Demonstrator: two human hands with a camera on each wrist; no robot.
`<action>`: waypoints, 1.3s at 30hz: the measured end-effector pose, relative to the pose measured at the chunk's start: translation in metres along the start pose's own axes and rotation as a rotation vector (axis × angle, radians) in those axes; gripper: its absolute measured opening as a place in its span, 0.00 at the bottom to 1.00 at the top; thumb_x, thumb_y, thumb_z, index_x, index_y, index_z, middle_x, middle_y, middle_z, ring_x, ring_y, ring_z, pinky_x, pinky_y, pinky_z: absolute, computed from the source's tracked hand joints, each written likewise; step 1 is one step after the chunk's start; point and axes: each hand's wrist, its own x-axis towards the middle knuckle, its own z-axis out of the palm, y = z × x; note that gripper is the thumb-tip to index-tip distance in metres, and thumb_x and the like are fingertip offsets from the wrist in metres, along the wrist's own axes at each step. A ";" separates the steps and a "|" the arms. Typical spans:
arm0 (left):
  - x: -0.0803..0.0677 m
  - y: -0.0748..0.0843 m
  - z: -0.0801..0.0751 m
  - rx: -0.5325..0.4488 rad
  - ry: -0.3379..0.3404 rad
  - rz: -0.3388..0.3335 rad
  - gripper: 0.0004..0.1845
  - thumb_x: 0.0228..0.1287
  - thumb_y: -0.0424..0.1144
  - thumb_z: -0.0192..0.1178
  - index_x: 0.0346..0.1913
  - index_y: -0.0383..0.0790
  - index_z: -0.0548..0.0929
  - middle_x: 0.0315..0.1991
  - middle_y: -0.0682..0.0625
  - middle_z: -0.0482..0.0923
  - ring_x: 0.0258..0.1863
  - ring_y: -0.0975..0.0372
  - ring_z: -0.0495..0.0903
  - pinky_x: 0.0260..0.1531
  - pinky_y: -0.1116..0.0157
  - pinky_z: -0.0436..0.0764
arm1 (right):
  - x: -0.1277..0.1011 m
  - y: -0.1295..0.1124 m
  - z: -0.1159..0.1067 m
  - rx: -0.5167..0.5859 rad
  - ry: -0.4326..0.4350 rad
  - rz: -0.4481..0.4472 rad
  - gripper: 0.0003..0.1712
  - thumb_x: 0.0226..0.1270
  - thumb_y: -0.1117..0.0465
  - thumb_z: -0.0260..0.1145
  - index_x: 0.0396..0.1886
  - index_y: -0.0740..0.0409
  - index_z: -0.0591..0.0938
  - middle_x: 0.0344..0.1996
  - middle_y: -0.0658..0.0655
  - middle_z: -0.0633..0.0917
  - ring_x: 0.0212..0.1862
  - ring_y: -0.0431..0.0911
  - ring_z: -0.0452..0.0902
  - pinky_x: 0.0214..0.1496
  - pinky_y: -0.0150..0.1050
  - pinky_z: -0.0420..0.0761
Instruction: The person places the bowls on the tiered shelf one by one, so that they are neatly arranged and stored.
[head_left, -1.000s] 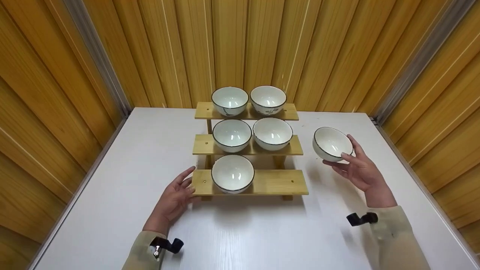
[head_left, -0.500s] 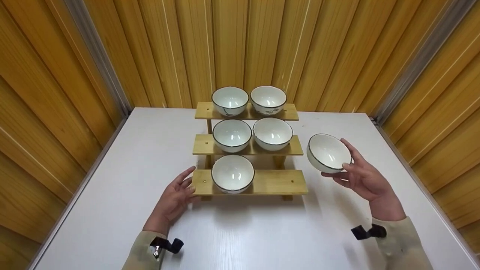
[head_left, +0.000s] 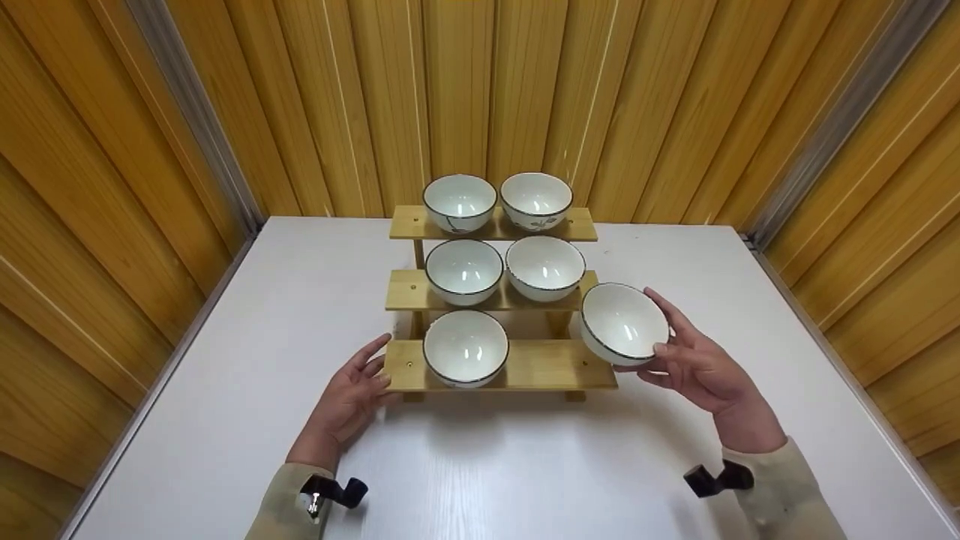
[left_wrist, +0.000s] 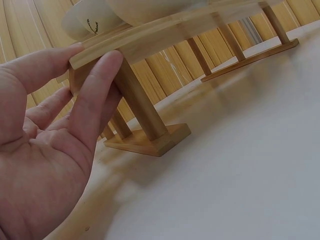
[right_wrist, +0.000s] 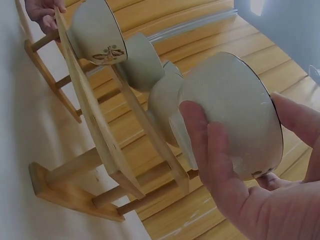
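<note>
A white bowl with a dark rim [head_left: 625, 322] is in my right hand [head_left: 697, 364], thumb at the rim and fingers under and behind it. It is slightly tilted and overlaps the right end of the bottom shelf in the head view; the right wrist view has it apart from the boards. My left hand [head_left: 352, 397] pinches the left end of that shelf, part of a three-tier wooden stand [head_left: 544, 365]. In the left wrist view, its fingers [left_wrist: 97, 82] lie along the board end. Another bowl [head_left: 466, 349] sits left of centre on the bottom shelf.
Two similar bowls, left [head_left: 464, 271] and right [head_left: 545, 268], stand on the middle shelf. Two more, left [head_left: 460, 202] and right [head_left: 536, 201], stand on the top one. The stand is on a white table [head_left: 465, 487], with wood-patterned walls [head_left: 517, 90] behind and at both sides.
My right hand has carried its bowl leftward and toward me, from beside the stand to over the bottom shelf's right end. The left hand has stayed in place.
</note>
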 end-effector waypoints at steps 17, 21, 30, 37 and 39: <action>0.000 0.000 0.001 -0.012 -0.005 0.002 0.42 0.71 0.24 0.56 0.83 0.43 0.51 0.66 0.49 0.72 0.57 0.59 0.83 0.54 0.58 0.86 | 0.030 0.029 0.023 -0.091 0.013 0.103 0.48 0.75 0.73 0.52 0.84 0.34 0.46 0.72 0.58 0.58 0.61 0.50 0.81 0.63 0.46 0.83; -0.001 0.000 0.001 0.004 0.001 -0.003 0.42 0.71 0.25 0.56 0.83 0.43 0.50 0.67 0.49 0.71 0.58 0.58 0.82 0.55 0.56 0.85 | 0.037 0.034 0.028 -0.119 0.055 0.143 0.49 0.74 0.72 0.55 0.84 0.35 0.45 0.71 0.61 0.57 0.60 0.50 0.80 0.59 0.43 0.83; 0.000 0.001 0.003 0.015 0.023 -0.007 0.42 0.71 0.24 0.55 0.83 0.43 0.51 0.66 0.50 0.72 0.56 0.58 0.83 0.56 0.55 0.85 | 0.047 0.042 0.033 -0.116 0.068 0.180 0.52 0.72 0.72 0.58 0.84 0.35 0.43 0.70 0.64 0.62 0.58 0.53 0.84 0.61 0.48 0.83; -0.001 0.001 0.002 0.012 0.013 0.001 0.42 0.71 0.24 0.55 0.83 0.42 0.50 0.65 0.50 0.73 0.57 0.58 0.83 0.58 0.54 0.84 | 0.053 0.044 0.035 -0.109 0.090 0.201 0.55 0.71 0.72 0.60 0.85 0.38 0.42 0.71 0.65 0.61 0.56 0.53 0.84 0.58 0.46 0.86; 0.000 0.000 0.002 0.013 0.013 0.000 0.42 0.71 0.24 0.55 0.83 0.43 0.50 0.65 0.50 0.74 0.56 0.58 0.83 0.57 0.54 0.84 | 0.054 0.044 0.035 -0.103 0.092 0.203 0.55 0.71 0.72 0.60 0.85 0.39 0.40 0.71 0.67 0.61 0.55 0.53 0.84 0.57 0.46 0.86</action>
